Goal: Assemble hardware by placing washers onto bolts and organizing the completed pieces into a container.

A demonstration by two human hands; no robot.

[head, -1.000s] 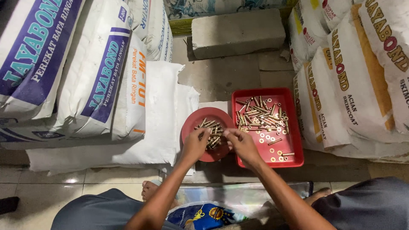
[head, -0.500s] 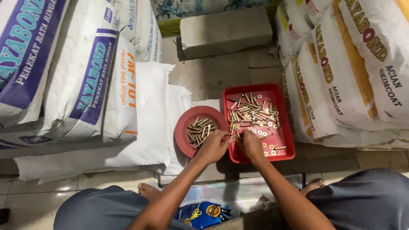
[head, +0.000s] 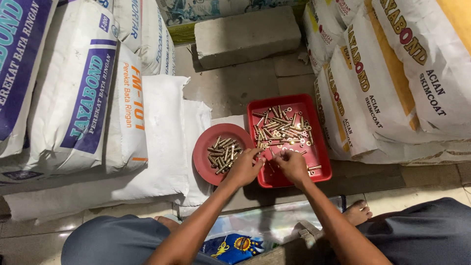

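- Two containers share the work in the head view: a round red plate (head: 206, 147) holding a small pile of brass bolts (head: 223, 153), and a rectangular red tray (head: 314, 122) just to its right with a larger scatter of mixed bolts and washers (head: 280, 125).
- By my judgement the sorting is partly along: a modest heap sits on the plate, while most of the hardware remains loose in the tray, mainly in its far half.
- My left hand (head: 245, 167) reaches over the gap between plate and tray, fingers pinched together at the tray's near-left edge; whether a piece sits in that grip I cannot tell.
- My right hand (head: 293, 166) hovers over the tray's near half, fingertips drawn together on something small that is too tiny to name.
- White cement sacks (head: 88, 98) lie stacked on the left, and more sacks (head: 392, 83) crowd the right, touching the tray's side.
- One grey concrete block (head: 248, 37) lies on the floor beyond, well apart.
- My bare foot (head: 358, 213) rests on the floor near the tray; nothing blocks either hand.
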